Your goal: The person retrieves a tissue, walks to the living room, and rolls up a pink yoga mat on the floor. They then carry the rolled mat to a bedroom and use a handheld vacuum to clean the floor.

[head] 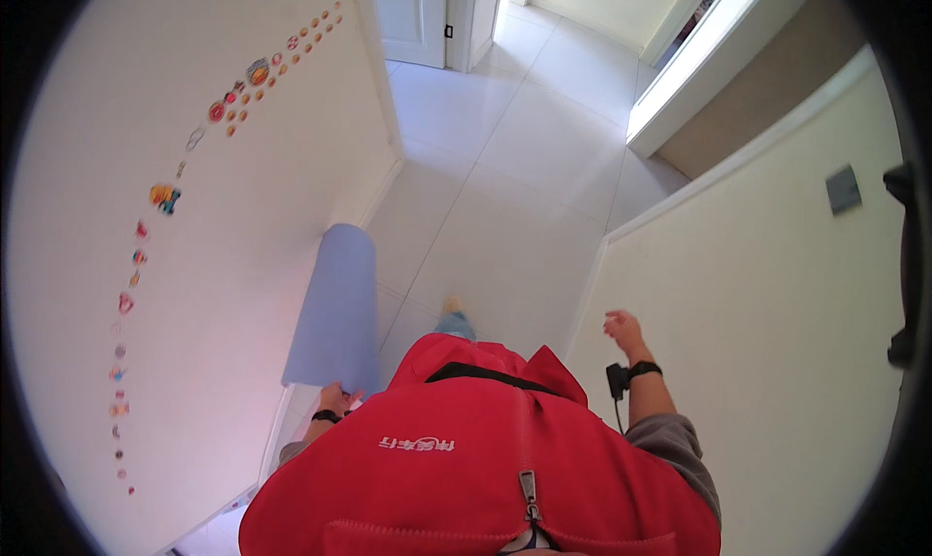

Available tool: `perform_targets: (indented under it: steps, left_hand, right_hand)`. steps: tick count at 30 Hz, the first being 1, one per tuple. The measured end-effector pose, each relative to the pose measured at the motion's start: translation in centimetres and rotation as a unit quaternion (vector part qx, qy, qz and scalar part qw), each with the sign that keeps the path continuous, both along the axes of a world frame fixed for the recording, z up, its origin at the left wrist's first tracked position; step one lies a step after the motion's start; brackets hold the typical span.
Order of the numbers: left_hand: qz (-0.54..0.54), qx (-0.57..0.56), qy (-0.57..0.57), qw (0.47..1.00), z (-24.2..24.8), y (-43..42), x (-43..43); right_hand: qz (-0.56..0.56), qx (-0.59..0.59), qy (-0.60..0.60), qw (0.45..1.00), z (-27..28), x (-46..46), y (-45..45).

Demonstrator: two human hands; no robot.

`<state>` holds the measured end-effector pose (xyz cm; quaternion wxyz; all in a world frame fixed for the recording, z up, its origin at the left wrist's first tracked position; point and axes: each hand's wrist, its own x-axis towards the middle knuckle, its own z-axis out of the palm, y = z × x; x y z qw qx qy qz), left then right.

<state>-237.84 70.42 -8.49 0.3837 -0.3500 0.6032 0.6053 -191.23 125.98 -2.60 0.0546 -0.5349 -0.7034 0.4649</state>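
My left hand (pixel 339 397) is at the near end of a long blue roll (pixel 336 301), perhaps a rolled mat, with its fingers gripping the edge. The roll lies along my left side, beside the left wall, and its far end reaches toward the baseboard. My right hand (pixel 623 327) hangs in the air near the right wall, holding nothing, with its fingers partly curled. Its wrist bears a black strap with a small black device (pixel 618 381) and a cable.
Pale floor tiles (pixel 510 185) run ahead through a corridor. A sticker-dotted wall (pixel 240 265) stands at left, another wall (pixel 713 323) with a grey switch plate (pixel 844 190) at right. A white door (pixel 411 17) and a bright doorway frame (pixel 699 54) are farther on.
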Motion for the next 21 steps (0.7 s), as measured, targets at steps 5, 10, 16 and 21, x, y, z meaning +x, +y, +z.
perform_targets:
  steps: [5, 10, 16, 21]
  left_hand:
    - [-0.200, -0.144, -0.049, 0.968, -7.8, 5.0, -4.5]
    - [-0.639, -0.237, 0.200, 0.704, -10.2, 11.1, -9.4]
    - [-0.781, -0.354, 0.098, 0.505, -4.0, 25.8, -10.0]
    - [-0.680, -0.389, 0.061, 0.619, -0.1, 34.3, -10.3]
  right_hand:
    - [0.112, -0.150, -0.171, 0.967, -4.1, -2.2, 2.7]
    - [0.080, -0.244, -0.153, 0.954, -5.3, -2.2, 7.3]
    - [0.223, -0.168, -0.186, 0.942, -9.3, -7.6, 28.2]
    - [0.128, -0.081, -0.162, 0.975, -6.4, -19.5, 51.9]
